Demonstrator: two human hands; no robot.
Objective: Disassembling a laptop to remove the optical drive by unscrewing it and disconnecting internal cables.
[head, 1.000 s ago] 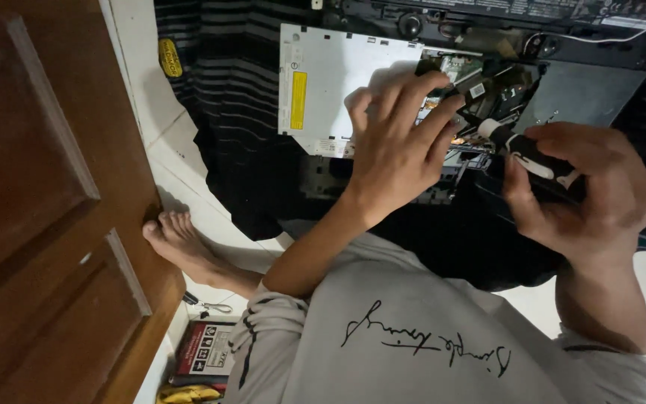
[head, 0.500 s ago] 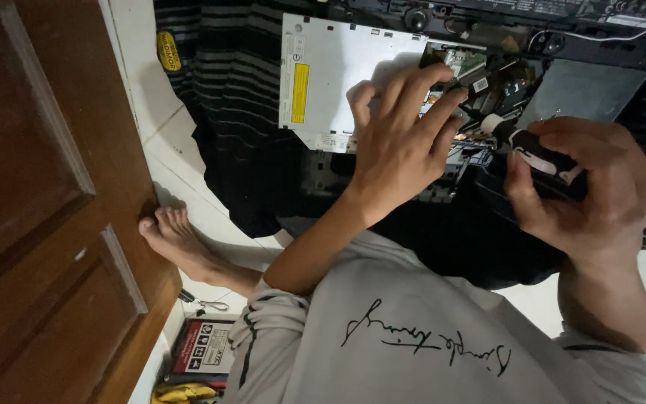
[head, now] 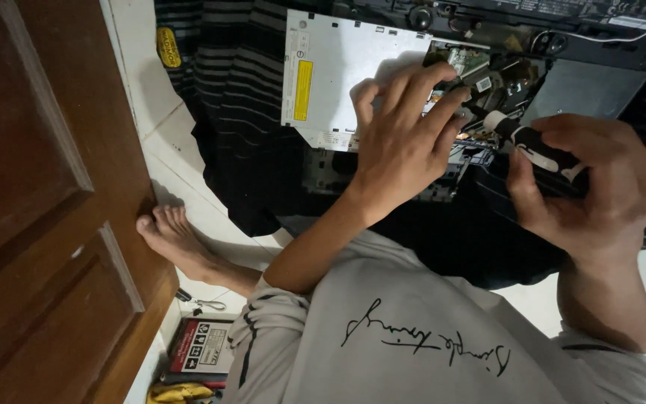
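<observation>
The right hand [head: 592,187], at the right of the frame, has its grip clamped on a black-and-white screwdriver [head: 536,150]. The left hand [head: 405,142], fingers spread apart, presses on the opened laptop [head: 562,82] beside the silver drive [head: 338,67] at upper centre. A wooden door [head: 39,202] fills the left.

Only one view is given, taken from a camera worn on the person's head. It is aimed steeply downward and slightly forward, over the grey printed shirt [head: 413,344], at close range. The frame is filled by the two hands and the opened black laptop chassis [head: 562,45] lying on dark striped cloth [head: 241,112], while the brown wooden panelled door [head: 39,202] is caught along the left edge.
</observation>
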